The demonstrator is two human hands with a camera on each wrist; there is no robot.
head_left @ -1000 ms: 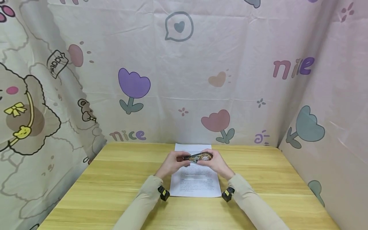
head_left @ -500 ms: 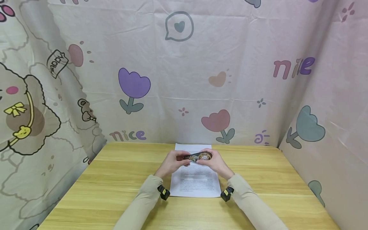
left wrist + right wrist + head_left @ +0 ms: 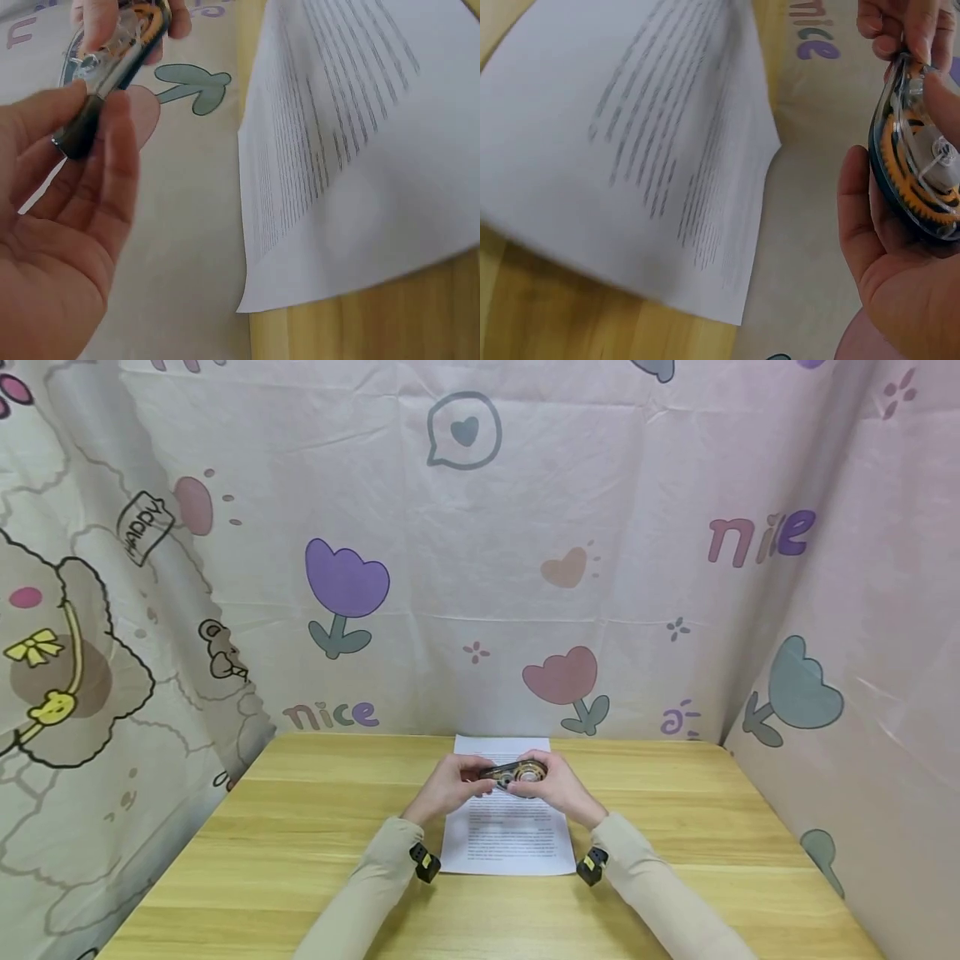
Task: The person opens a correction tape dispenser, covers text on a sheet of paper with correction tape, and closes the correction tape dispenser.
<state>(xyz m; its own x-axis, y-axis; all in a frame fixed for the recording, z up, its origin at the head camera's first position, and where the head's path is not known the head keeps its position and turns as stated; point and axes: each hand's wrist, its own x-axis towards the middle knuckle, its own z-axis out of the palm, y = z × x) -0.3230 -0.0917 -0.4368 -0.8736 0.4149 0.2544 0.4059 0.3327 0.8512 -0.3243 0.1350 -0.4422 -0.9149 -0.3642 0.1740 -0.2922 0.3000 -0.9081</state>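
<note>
Both hands hold a correction tape dispenser (image 3: 528, 772) above a printed sheet of paper (image 3: 517, 843). Its clear case shows an orange toothed wheel and a pale spool in the right wrist view. My left hand (image 3: 448, 787) pinches the narrow dark tip end between thumb and fingers, as the left wrist view shows. Around the wide, rounded end curls my right hand (image 3: 557, 787), its thumb on the clear face of the correction tape (image 3: 915, 161). The fingers partly hide both ends.
The sheet lies on a wooden table (image 3: 315, 827), its far edge near a patterned curtain (image 3: 450, 543). More curtain hangs along the left and right sides. A small black camera sits on each wrist.
The correction tape has turned slightly in the hands, and the right hand has shifted a little to the left. Both hands keep their hold; the sheet stays in place.
</note>
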